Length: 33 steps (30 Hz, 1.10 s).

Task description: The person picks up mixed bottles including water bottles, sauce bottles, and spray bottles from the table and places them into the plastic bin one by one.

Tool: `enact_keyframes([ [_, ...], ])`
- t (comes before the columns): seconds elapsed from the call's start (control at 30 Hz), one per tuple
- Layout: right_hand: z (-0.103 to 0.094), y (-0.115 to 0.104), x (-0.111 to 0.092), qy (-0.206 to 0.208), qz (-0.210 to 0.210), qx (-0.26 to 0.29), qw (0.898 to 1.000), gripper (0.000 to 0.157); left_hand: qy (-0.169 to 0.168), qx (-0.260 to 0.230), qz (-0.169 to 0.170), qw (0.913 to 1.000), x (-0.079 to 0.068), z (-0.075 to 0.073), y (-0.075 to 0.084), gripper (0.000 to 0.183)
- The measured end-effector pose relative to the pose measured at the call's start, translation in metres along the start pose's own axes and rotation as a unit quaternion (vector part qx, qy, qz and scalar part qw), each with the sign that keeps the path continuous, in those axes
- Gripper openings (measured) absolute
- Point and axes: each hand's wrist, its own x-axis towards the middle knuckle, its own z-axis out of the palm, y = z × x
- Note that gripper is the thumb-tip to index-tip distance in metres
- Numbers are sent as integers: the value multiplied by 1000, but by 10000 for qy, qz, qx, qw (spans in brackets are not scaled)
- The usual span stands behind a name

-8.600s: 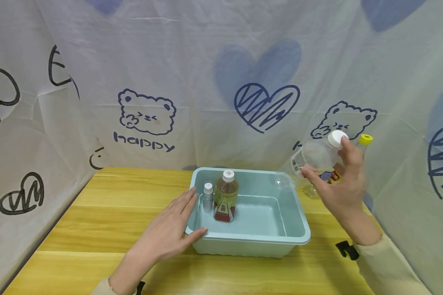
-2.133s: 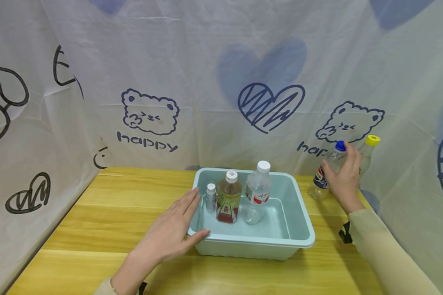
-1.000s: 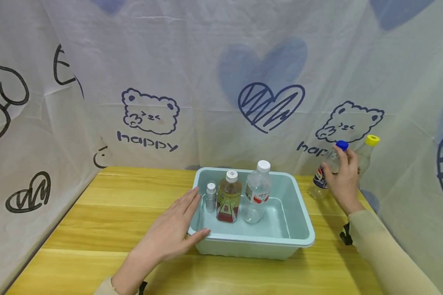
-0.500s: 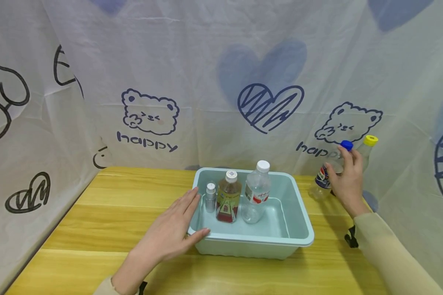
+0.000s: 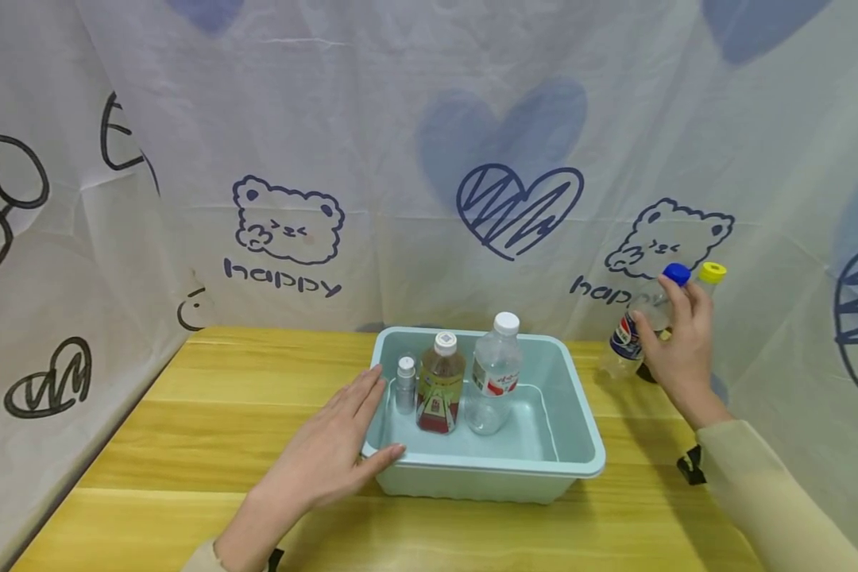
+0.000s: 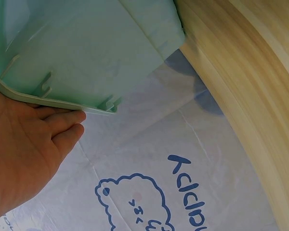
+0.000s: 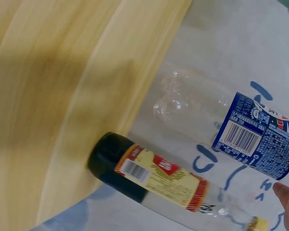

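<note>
My right hand (image 5: 682,342) grips a clear plastic bottle (image 5: 625,338) with a blue cap and dark blue label, tilted at the right. Its base shows off the tabletop in the right wrist view. Just behind it stands a yellow-capped bottle (image 7: 159,179) with dark liquid at the bottom, mostly covered by the hand in the head view. My left hand (image 5: 329,445) rests on the left rim of a pale green basin (image 5: 486,466), fingers straight. Inside the basin stand a small silver-grey bottle (image 5: 405,388), a brown drink bottle (image 5: 440,389) and a clear white-capped bottle (image 5: 496,381).
The wooden table (image 5: 207,413) carries the basin. A white sheet (image 5: 400,262) printed with bears and hearts hangs behind the table and along both sides.
The clear white-capped bottle went from my right hand into the basin. My right hand then took hold of the blue-capped bottle and raised it slightly. My left hand stayed on the rim.
</note>
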Motion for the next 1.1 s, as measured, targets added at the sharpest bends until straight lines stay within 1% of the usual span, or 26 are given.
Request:
enact_keyframes([
  [0.23, -9, -12, 3, -43, -186, -51, 9998, 72, 5, 2, 5, 10000, -1, 1, 0, 92],
  [0.57, -23, -33, 10, -110, -543, 94, 9984, 74, -48, -3, -9, 10000, 0, 1, 0, 93],
  [0.7, -27, -40, 12, -141, -619, 157, 9979, 76, -86, -9, -37, 10000, 0, 1, 0, 93],
  [0.8, -30, -44, 12, -103, -696, 206, 9973, 73, -67, -18, -46, 10000, 0, 1, 0, 92],
  [0.97, -35, -51, 14, 25, -815, 266, 9963, 59, -44, -29, -51, 10000, 0, 2, 0, 93],
  [1.03, -37, -54, 15, 80, -853, 302, 9959, 59, -36, -26, -48, 10000, 0, 1, 0, 94],
  [1.1, -38, -58, 16, 147, -899, 352, 9952, 63, -25, -29, -35, 10000, -1, 1, 0, 94],
])
